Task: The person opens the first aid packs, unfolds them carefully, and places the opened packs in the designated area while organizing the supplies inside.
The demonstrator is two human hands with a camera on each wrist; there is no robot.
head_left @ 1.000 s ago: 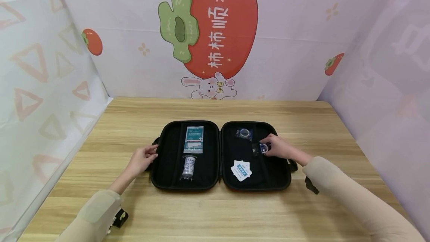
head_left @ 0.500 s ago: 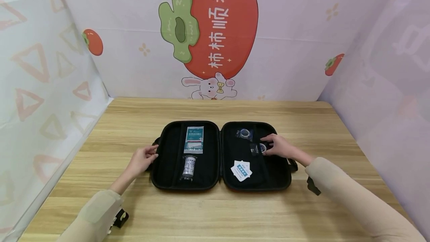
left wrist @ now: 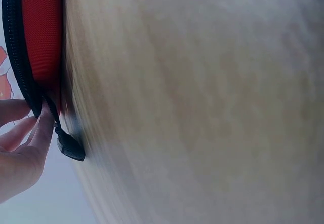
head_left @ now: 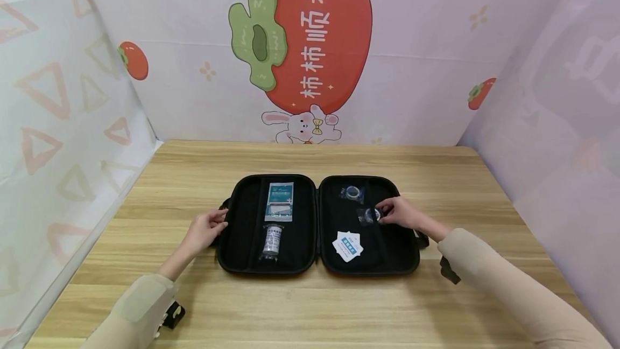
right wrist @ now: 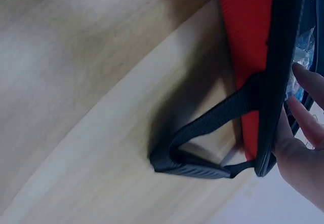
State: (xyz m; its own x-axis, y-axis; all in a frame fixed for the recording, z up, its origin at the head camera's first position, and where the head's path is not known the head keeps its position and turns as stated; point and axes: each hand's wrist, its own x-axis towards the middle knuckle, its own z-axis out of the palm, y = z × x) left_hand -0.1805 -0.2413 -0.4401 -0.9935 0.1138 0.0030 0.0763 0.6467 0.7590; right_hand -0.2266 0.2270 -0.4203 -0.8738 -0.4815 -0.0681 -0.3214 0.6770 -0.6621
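An open zip case (head_left: pixel 317 252), black inside and red outside, lies flat on the table, its two halves spread side by side. My left hand (head_left: pixel 205 230) holds the left half's rim between thumb and fingers, beside the zip pull (left wrist: pixel 70 145). Inside the right half, my right hand (head_left: pixel 399 213) pinches a tape roll (head_left: pixel 377 214) in a clear wrapper, at the dark strap across that half. The fingers partly cover the roll. In the right wrist view the shiny wrapper (right wrist: pixel 304 51) shows beside my fingertips.
Another wrapped roll (head_left: pixel 353 193) lies farther back in the right half, with white-and-blue packets (head_left: pixel 349 245) nearer the front. The left half holds a teal packet (head_left: pixel 279 201) and a wrapped bandage roll (head_left: pixel 273 240). A carry handle (right wrist: pixel 197 168) sticks out on the right.
The tape roll has shifted slightly left under the strap, and my right fingers have closed in on it. My left hand has stayed at the rim.
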